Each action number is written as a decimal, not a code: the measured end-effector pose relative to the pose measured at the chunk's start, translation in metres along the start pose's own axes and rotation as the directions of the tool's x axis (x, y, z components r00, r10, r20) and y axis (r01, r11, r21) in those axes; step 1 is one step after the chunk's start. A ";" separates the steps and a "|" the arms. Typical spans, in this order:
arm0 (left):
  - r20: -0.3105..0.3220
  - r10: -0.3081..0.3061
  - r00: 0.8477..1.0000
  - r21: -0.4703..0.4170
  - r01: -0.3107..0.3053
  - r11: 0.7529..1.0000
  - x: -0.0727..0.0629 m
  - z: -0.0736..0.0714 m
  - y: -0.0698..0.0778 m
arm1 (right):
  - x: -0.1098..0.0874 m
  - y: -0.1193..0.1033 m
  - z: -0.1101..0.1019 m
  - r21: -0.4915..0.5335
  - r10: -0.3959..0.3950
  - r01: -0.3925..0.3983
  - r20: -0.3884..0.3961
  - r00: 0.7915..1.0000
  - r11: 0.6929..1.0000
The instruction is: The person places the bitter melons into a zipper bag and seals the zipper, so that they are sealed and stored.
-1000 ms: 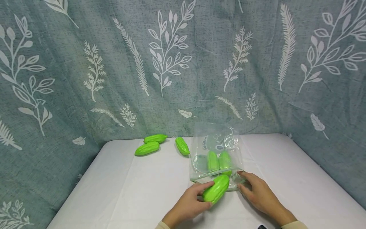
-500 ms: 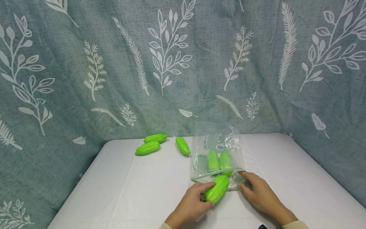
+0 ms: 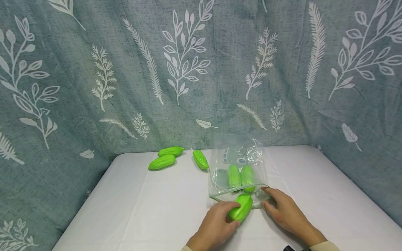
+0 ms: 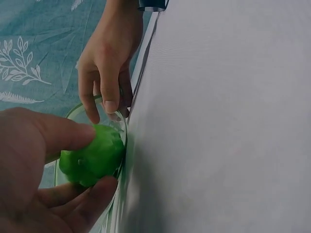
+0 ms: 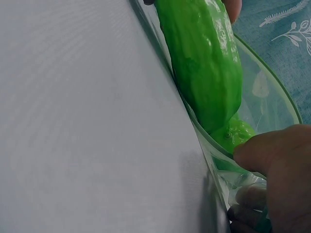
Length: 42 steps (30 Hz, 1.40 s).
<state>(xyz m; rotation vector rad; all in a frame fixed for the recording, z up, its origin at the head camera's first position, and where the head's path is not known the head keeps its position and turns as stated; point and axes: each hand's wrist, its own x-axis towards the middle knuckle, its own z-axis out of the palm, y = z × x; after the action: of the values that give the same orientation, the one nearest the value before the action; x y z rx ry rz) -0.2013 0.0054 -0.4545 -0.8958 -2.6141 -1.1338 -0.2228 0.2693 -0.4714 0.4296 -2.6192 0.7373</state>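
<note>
My left hand [image 3: 216,223] grips a bright green, ridged cucumber-like vegetable [image 3: 242,207] between thumb and fingers. Its far end is at the mouth of a clear zip bag [image 3: 220,183] with a green-edged opening. In the right wrist view the held vegetable [image 5: 204,63] slants into the opening, right by another green one [image 5: 238,133] inside. Two such vegetables [image 3: 233,176] show through the bag's printed front. At the bag's right corner, my right hand [image 3: 284,211] pinches the rim, thumb at the edge; some of its fingers are seen through the plastic.
Three more green vegetables lie at the back of the white table [image 3: 169,205]: a pair [image 3: 161,162] at the left and a single one [image 3: 200,159] close to the bag. A leaf-patterned blue-green cloth [image 3: 141,87] hangs behind the table.
My left hand has shifted slightly to the right, turning the vegetable a little more lengthwise at the bag's mouth. My right hand and the bag stay nearly in place.
</note>
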 end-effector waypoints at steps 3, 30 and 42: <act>-0.023 0.014 1.000 0.045 -0.013 0.999 0.001 0.002 0.001 | 0.001 -0.001 0.000 -0.004 0.000 0.000 0.001 1.000 1.000; -0.010 0.086 0.996 0.292 -0.079 0.953 0.016 0.013 0.011 | 0.001 0.000 0.000 0.007 0.029 -0.029 0.020 0.999 1.000; -0.075 0.166 0.983 0.326 -0.133 0.936 0.024 0.019 0.011 | 0.001 -0.001 0.000 0.000 0.022 -0.022 0.016 1.000 1.000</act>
<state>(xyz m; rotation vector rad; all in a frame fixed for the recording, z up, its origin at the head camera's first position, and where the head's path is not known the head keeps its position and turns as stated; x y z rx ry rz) -0.2127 0.0358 -0.4520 -0.9190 -2.4971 -0.6714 -0.2235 0.2684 -0.4709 0.4084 -2.6430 0.7438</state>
